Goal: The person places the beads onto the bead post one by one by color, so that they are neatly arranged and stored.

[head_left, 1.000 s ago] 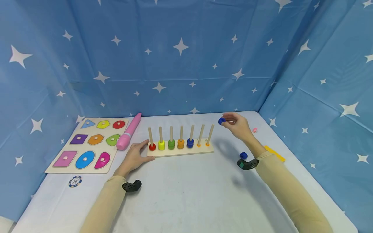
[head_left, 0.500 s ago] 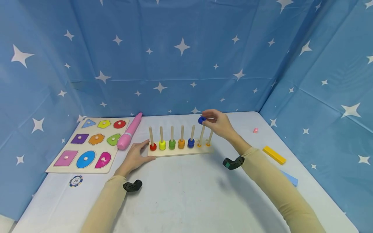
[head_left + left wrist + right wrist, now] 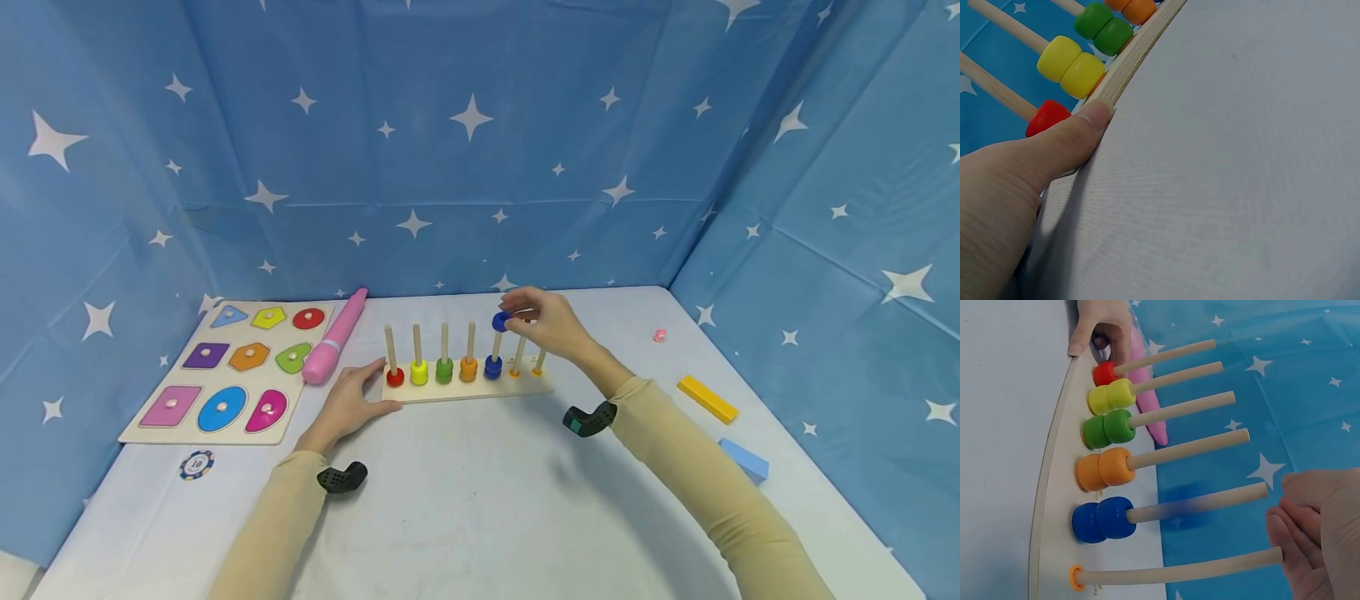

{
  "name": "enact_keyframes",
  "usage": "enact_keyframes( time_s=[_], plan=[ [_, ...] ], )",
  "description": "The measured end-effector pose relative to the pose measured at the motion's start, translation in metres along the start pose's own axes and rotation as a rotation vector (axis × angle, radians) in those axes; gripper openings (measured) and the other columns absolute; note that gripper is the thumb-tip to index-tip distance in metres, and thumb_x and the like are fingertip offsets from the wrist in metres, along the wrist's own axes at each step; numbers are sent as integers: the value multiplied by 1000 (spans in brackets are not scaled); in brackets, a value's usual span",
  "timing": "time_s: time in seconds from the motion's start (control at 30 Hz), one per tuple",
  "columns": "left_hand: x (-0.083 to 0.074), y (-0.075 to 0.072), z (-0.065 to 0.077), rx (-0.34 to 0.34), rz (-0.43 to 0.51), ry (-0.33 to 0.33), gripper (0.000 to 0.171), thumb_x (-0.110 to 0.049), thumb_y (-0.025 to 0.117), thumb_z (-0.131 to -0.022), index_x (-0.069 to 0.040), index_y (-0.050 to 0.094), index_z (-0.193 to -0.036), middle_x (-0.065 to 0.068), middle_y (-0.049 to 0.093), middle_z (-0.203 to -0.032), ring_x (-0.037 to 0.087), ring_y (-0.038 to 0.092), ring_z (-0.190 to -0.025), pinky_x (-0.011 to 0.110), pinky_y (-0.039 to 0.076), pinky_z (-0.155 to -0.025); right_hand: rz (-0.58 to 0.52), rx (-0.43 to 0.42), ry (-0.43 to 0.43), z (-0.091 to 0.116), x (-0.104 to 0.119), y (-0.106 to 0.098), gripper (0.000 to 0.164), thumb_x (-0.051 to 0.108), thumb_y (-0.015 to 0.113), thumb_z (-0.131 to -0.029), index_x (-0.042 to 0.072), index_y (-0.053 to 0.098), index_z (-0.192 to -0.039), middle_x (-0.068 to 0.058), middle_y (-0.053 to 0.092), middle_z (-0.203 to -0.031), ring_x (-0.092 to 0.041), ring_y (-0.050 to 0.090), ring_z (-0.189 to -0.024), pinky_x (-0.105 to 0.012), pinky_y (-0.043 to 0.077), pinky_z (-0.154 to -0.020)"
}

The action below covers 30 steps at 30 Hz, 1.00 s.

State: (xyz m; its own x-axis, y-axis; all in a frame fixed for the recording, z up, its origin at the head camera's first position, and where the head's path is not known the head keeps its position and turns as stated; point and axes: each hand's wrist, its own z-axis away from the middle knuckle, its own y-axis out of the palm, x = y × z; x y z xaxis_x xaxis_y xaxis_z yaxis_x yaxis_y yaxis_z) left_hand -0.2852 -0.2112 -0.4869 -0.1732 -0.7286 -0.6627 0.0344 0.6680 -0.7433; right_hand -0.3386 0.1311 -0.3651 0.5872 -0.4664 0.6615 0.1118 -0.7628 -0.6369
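Observation:
A wooden counting board with several upright pegs stands mid-table. Its pegs bear red, yellow, green, orange and blue beads; the two rightmost have none. My left hand grips the board's left end, thumb on the front edge. My right hand is at the top of the blue peg, fingertips beside another blue bead. In the right wrist view the fingers are off the peg, and a blue blur lies partway down it.
A shape puzzle board and a pink club-shaped toy lie left. A poker chip lies near the front left. On the right are a yellow block, a blue block and a tiny pink piece.
My right hand has moved left with the blue bead, from beyond the board to the blue peg, and the bead is now loose on it. My left hand has stayed still.

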Motion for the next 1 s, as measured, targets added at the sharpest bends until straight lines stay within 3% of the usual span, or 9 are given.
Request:
enact_keyframes(
  time_s=[0.23, 0.43, 0.57, 0.73, 1.0],
  plan=[
    [1, 1, -1, 3, -6, 5, 93, -45, 79, -73, -10, 34, -147, 17, 45, -134, 33, 38, -124, 51, 33, -105, -14, -20, -13, 1, -2, -8, 30, 4, 65, -88, 2, 59, -117, -11, 65, -108, -22, 63, -99, -30, 52, -85],
    [4, 2, -2, -2, -10, 13, 93, -44, 79, -73, -10, 35, -147, 18, 46, -133, 33, 39, -123, 50, 34, -104, -41, -120, 22, 12, -6, -33, 30, 1, 63, -88, -3, 58, -117, -19, 64, -110, -31, 62, -101, -34, 51, -87],
    [4, 1, -2, 0, -12, 18, 92, -43, 79, -73, -9, 35, -147, 18, 46, -133, 34, 39, -123, 50, 34, -104, -30, -175, 67, 30, -5, -53, 29, -4, 60, -88, -9, 56, -116, -25, 62, -110, -37, 61, -102, -37, 51, -88],
    [2, 1, -2, 2, -12, 19, 92, -41, 79, -74, -9, 34, -147, 17, 45, -134, 33, 39, -124, 50, 34, -104, -19, -203, 152, 57, -21, -69, 30, -4, 61, -88, -10, 56, -116, -28, 61, -110, -39, 61, -101, -26, 52, -85],
    [1, 2, -2, 4, -5, 23, 92, -41, 80, -73, -8, 34, -147, 17, 45, -134, 34, 39, -124, 50, 35, -104, -20, -145, 285, 108, -61, -77, 30, 0, 62, -88, -9, 55, -117, -29, 60, -111, -40, 60, -100, -14, 49, -80]
  ],
)
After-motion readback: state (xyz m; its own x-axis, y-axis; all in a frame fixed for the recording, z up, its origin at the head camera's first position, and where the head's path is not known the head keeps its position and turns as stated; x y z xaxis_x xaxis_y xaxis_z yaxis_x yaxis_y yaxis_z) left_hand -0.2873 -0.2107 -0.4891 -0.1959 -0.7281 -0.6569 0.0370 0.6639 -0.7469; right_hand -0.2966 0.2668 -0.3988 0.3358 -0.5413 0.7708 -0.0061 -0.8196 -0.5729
